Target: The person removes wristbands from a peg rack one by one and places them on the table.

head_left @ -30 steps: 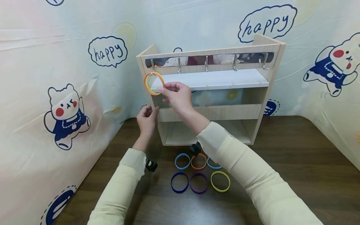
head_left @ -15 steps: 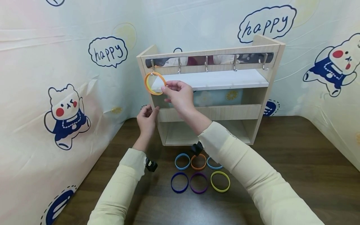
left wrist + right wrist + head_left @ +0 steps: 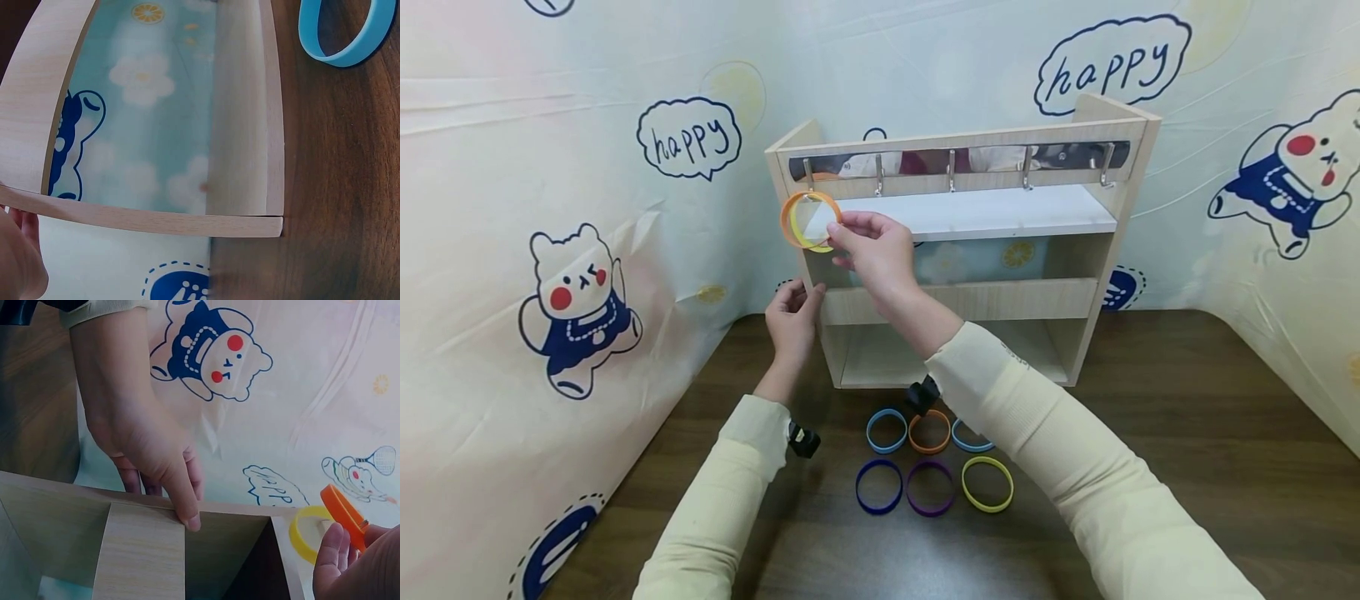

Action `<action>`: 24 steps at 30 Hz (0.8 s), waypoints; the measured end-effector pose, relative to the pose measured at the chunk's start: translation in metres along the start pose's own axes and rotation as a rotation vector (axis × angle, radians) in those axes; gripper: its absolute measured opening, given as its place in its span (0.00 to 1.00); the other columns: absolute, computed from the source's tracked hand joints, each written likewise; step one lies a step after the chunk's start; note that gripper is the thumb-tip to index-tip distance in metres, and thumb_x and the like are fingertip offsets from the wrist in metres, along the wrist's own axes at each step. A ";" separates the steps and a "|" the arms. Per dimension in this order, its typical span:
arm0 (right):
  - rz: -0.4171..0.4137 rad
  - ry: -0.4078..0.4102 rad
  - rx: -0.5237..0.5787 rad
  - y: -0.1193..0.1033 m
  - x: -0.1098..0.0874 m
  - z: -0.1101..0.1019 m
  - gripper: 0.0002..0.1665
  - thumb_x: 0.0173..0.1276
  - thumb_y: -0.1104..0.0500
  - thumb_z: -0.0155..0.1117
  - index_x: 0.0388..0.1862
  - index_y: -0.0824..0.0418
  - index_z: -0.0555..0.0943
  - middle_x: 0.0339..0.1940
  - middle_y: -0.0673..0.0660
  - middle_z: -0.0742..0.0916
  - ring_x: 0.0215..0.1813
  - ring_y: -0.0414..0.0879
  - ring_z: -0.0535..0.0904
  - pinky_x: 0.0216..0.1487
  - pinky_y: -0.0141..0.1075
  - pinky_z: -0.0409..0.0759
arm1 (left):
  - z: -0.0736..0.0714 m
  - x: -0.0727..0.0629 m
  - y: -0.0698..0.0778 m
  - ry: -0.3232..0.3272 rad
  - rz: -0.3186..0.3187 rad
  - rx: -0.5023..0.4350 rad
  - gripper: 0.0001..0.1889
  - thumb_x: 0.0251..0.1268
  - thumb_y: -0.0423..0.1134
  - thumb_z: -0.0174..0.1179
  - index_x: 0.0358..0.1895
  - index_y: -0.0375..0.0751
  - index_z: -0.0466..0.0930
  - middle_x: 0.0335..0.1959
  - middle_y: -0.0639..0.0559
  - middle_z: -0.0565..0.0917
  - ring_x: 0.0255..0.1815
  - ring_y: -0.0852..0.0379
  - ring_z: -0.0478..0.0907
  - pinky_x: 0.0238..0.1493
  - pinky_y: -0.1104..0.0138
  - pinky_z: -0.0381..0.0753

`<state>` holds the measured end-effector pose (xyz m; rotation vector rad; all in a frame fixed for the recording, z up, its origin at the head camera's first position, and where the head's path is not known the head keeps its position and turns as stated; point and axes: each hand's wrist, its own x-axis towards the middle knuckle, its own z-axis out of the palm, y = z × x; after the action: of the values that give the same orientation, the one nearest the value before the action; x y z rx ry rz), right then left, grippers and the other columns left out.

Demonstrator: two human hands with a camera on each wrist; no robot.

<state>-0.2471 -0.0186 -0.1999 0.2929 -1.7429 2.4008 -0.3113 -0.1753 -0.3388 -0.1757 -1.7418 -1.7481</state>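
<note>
My right hand (image 3: 880, 254) pinches an orange wristband (image 3: 342, 511) between thumb and fingers, up at the leftmost hook (image 3: 808, 173) of a small wooden shelf (image 3: 958, 298). A yellow wristband (image 3: 300, 542) is at that same hook, behind the orange one and partly overlapped by it in the head view. Lower down, my left hand (image 3: 792, 325) grips the shelf's left side panel, its thumb on the front edge and the other fingers on the outer side. Only part of that hand shows in the left wrist view, at the lower left.
In front of the shelf several wristbands lie in two rows: light blue (image 3: 887, 451), orange (image 3: 929, 452) and light blue (image 3: 973, 448) behind; dark blue (image 3: 878, 511), purple (image 3: 929, 514) and yellow (image 3: 988, 508) nearer. More hooks (image 3: 951, 171) run rightward along the metal strip.
The orange wristband has shifted slightly left and now stands more apart from the yellow one. My right fingers have changed position slightly on it; my left hand stays on the panel.
</note>
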 end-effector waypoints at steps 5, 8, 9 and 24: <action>-0.004 -0.001 0.021 -0.003 -0.001 0.001 0.13 0.63 0.61 0.70 0.45 0.65 0.82 0.38 0.57 0.86 0.43 0.51 0.85 0.39 0.35 0.82 | -0.001 0.001 -0.001 -0.015 -0.008 -0.020 0.16 0.61 0.41 0.67 0.48 0.34 0.83 0.41 0.48 0.84 0.40 0.57 0.81 0.39 0.69 0.80; -0.003 -0.010 0.031 -0.005 -0.002 0.001 0.13 0.63 0.61 0.69 0.45 0.64 0.82 0.38 0.57 0.86 0.44 0.52 0.85 0.40 0.35 0.82 | -0.001 0.001 -0.001 -0.020 -0.007 -0.023 0.17 0.61 0.41 0.67 0.48 0.33 0.83 0.40 0.48 0.84 0.40 0.57 0.81 0.39 0.68 0.80; -0.001 -0.013 0.036 -0.005 -0.003 0.001 0.13 0.63 0.61 0.69 0.45 0.64 0.82 0.38 0.57 0.86 0.44 0.51 0.85 0.40 0.35 0.82 | -0.001 0.001 -0.001 -0.019 -0.002 -0.024 0.16 0.61 0.41 0.67 0.48 0.33 0.83 0.40 0.48 0.84 0.40 0.57 0.81 0.38 0.68 0.81; -0.012 -0.081 0.059 -0.013 -0.017 -0.002 0.17 0.64 0.63 0.68 0.50 0.70 0.79 0.40 0.59 0.86 0.42 0.50 0.85 0.40 0.37 0.82 | 0.000 0.001 -0.001 -0.009 -0.011 -0.015 0.14 0.61 0.42 0.67 0.46 0.37 0.84 0.40 0.47 0.83 0.40 0.55 0.80 0.39 0.68 0.80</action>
<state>-0.2279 -0.0126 -0.1927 0.4131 -1.6999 2.4674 -0.3121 -0.1758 -0.3390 -0.1812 -1.7394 -1.7712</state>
